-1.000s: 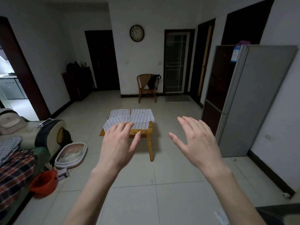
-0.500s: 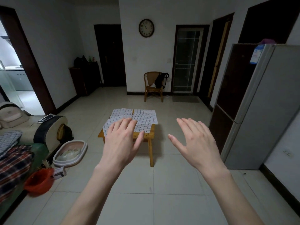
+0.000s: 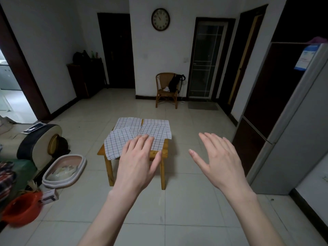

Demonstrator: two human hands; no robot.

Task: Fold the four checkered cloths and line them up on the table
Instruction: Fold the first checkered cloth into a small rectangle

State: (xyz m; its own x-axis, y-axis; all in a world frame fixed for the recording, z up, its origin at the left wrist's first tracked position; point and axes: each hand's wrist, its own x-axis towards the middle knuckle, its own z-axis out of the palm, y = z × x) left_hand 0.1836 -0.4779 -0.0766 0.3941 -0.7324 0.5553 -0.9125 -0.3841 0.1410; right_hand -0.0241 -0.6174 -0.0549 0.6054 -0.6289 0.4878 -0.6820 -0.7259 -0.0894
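Tall grey fridge [image 3: 300, 121] along the right wall; tiled floor [image 3: 186, 206] across the room. Sofa [image 3: 30, 148] at the left edge, with a pale oval tub [image 3: 64, 172] and an orange basin [image 3: 21, 208] on the floor beside it. Small wooden worktop [image 3: 164, 153] mid-room, carrying four checkered cloths [image 3: 140, 134], spread flat and unfolded, overlapping, the nearest-left one hanging over the front edge. Wicker chair [image 3: 166, 90] against the far wall, round clock [image 3: 160, 19] above. Left hand [image 3: 137, 163] raised in front of the worktop, fingers straight and close together, holding nothing. Right hand [image 3: 219, 160] raised to the right of it, fingers straight, thumb spread, holding nothing.
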